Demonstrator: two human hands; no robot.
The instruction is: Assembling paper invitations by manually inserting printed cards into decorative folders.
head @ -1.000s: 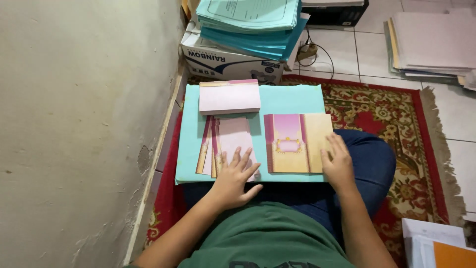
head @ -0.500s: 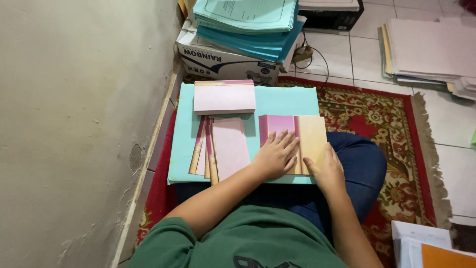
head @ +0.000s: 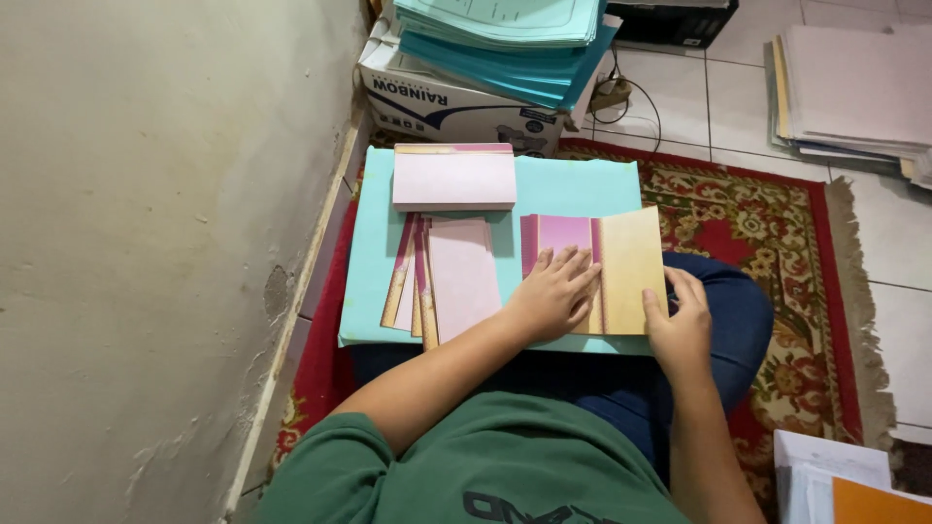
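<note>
A rough, off-white plastered wall point(head: 146, 243) fills the left side, scuffed and chipped near its foot, where a pale skirting strip point(head: 291, 330) runs along the floor. The floor is laid with white glazed tiles point(head: 738, 87) with dark grout lines. A red patterned rug with a cream floral border and a beige fringe point(head: 806, 281) lies across the tiles, its left edge against the skirting. At the top, a white cardboard box point(head: 437, 102) stands against the wall, carrying a stack of teal paper folders point(head: 515, 44). A thin dark cable point(head: 641, 92) loops over the tiles beside it. Light is soft and even, without hard shadows.
</note>
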